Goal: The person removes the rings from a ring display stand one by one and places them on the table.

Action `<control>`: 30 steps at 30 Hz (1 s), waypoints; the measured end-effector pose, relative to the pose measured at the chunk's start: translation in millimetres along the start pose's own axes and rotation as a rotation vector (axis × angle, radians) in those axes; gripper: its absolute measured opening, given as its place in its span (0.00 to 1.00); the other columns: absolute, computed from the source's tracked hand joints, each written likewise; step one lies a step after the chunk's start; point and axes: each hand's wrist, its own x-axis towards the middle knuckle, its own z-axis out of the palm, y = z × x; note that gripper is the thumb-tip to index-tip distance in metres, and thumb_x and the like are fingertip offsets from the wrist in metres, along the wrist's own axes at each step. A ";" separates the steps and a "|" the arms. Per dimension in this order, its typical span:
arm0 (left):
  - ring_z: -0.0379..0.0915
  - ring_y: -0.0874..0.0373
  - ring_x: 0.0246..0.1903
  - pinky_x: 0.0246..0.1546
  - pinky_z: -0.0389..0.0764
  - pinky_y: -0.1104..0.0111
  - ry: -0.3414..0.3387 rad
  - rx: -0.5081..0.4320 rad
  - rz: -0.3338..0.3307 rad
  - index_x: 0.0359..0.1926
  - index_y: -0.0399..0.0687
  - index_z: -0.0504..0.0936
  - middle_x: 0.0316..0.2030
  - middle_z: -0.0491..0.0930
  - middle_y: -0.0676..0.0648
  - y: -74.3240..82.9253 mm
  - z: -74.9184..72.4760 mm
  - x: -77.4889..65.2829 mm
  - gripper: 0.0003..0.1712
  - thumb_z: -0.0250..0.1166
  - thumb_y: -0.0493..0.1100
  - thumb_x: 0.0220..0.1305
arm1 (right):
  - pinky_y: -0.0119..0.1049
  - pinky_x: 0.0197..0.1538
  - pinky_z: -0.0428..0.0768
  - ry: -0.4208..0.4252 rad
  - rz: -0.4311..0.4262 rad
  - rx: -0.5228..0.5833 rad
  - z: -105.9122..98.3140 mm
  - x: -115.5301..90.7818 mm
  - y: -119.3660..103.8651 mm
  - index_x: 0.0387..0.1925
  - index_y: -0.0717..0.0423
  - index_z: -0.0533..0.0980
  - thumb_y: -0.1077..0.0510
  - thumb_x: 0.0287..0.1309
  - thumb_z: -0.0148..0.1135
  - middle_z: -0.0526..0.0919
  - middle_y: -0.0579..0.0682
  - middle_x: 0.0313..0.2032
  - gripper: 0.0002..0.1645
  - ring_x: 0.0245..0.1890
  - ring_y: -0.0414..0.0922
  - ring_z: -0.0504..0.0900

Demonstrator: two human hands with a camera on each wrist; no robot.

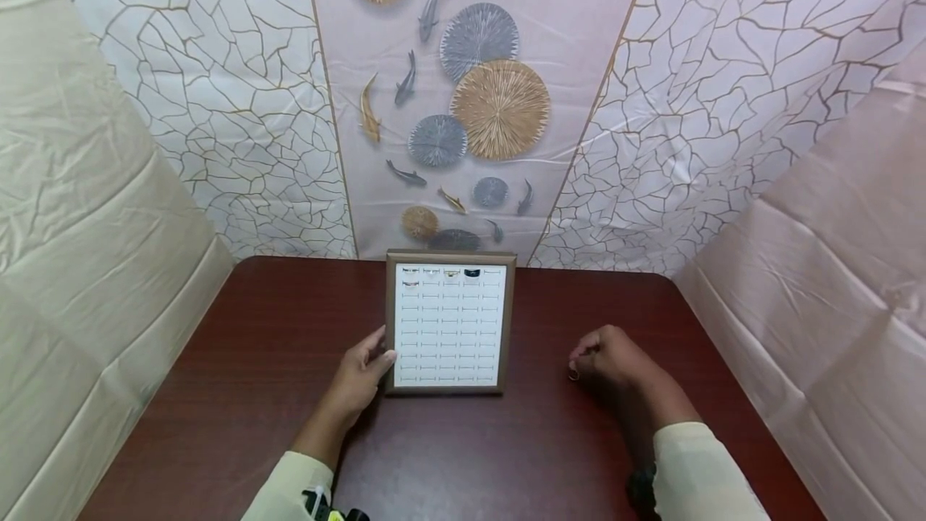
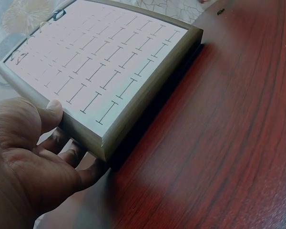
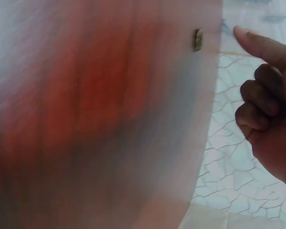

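Note:
A brown picture frame (image 1: 509, 328) with a white panel (image 1: 448, 344) of short printed lines stands tilted up over the table. My left hand (image 1: 358, 376) grips its left side, thumb on the front edge and fingers underneath. Several small ring-like pieces sit along the panel's top row, among them a black one (image 1: 472, 273), with one more (image 1: 410, 284) below at the left. Right of the frame, my right hand (image 1: 611, 356) is low over the table. A small gold ring (image 3: 198, 40) lies by its fingertips, with a gap between them in the right wrist view.
The dark red wooden table (image 1: 427, 457) ends at a patterned cloth backdrop (image 1: 463, 207). Pale draped cloth (image 1: 810, 264) hangs on both sides. The left wrist wears a strapped device (image 1: 318, 501), and a dark band (image 1: 641, 489) shows at the right wrist.

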 end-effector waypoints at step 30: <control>0.65 0.35 0.78 0.80 0.68 0.43 0.028 0.017 0.042 0.83 0.35 0.63 0.77 0.71 0.30 -4.8 -1.6 1.9 0.35 0.61 0.35 0.82 | 0.31 0.28 0.63 0.460 -0.435 -0.236 29.2 51.3 -158.7 0.50 0.61 0.90 0.63 0.64 0.78 0.56 0.36 0.16 0.14 0.19 0.32 0.50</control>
